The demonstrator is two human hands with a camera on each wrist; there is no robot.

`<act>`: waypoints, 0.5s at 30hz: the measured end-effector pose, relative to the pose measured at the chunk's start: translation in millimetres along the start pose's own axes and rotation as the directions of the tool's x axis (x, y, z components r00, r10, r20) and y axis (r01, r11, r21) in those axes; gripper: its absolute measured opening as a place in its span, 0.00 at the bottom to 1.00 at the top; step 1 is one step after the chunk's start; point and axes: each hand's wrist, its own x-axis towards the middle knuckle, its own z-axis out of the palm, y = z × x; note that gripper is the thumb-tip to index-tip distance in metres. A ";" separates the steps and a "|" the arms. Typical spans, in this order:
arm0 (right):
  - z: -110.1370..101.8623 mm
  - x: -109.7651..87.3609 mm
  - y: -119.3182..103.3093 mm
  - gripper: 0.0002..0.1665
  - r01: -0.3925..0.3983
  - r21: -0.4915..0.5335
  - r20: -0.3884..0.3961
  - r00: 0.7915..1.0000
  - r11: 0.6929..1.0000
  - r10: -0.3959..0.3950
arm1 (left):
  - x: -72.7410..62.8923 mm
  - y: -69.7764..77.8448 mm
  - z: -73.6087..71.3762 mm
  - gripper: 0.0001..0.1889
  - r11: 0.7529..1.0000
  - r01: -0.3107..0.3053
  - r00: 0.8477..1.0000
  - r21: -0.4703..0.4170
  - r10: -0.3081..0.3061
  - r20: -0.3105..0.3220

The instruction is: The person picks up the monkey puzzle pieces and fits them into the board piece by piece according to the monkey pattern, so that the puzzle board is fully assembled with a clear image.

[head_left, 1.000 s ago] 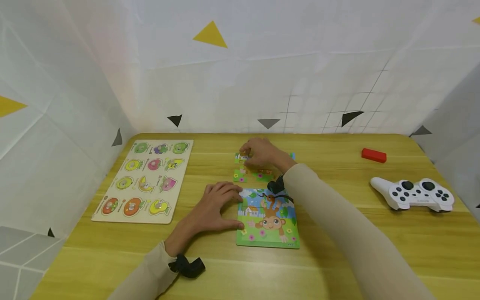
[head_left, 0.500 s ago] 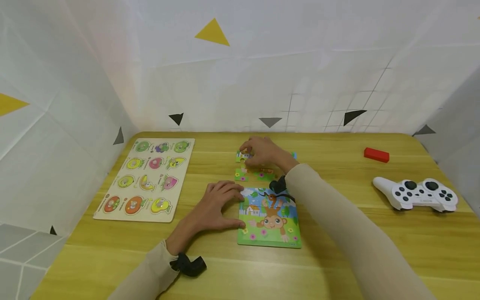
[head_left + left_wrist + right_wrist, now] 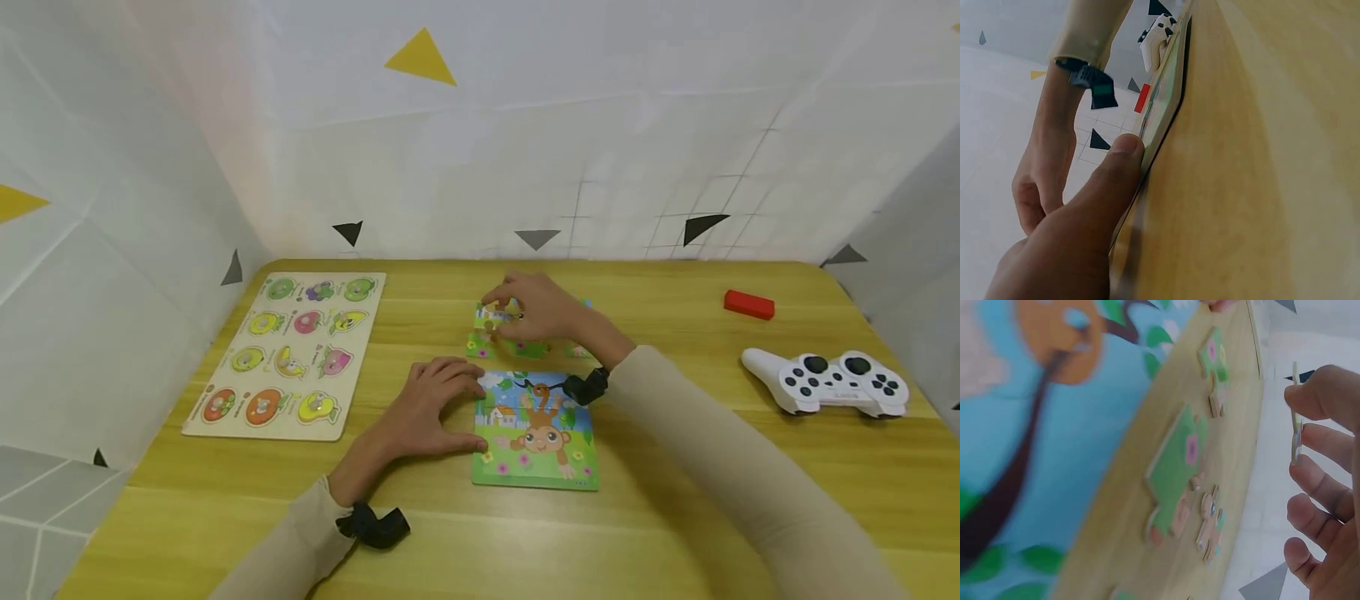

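Note:
A monkey jigsaw puzzle [image 3: 525, 481] lies flat in the middle of the table, its picture showing a house, grass and sky. At its left edge rests my left hand [image 3: 423, 410], fingers spread and thumb touching the side; in the left wrist view the thumb [image 3: 1125, 147] lies against that edge. Beyond the puzzle, my right hand [image 3: 546, 307] pinches a thin jigsaw piece [image 3: 1296, 434] between thumb and fingers, held above the table. Loose jigsaw pieces lie under and around it, among them a green one with a pink flower [image 3: 1175, 462] and one with an eye [image 3: 1210, 522].
A wooden fruit peg board [image 3: 347, 421] lies at the left. On the right are a white game controller [image 3: 832, 383] and a red block [image 3: 748, 305]. A white sheet [image 3: 450, 167] hangs behind the table's far edge.
My right hand has lifted a jigsaw piece and shifted slightly right, its wrist and forearm also swinging right. More loose pieces show beneath it. My left hand stays at the puzzle's edge.

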 end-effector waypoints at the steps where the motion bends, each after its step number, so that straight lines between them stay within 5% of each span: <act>1: -1.3 -4.5 -2.0 0.29 0.013 -0.009 -0.007 1.000 1.000 -0.013 | 0.2 0.2 -0.3 0.32 1.000 0.000 1.000 -0.003 0.000 0.001; 15: 5.6 -61.8 -22.0 0.26 0.157 -0.002 -0.069 0.985 0.988 -0.157 | 0.4 0.8 -2.3 0.32 1.000 0.002 1.000 -0.017 -0.002 0.002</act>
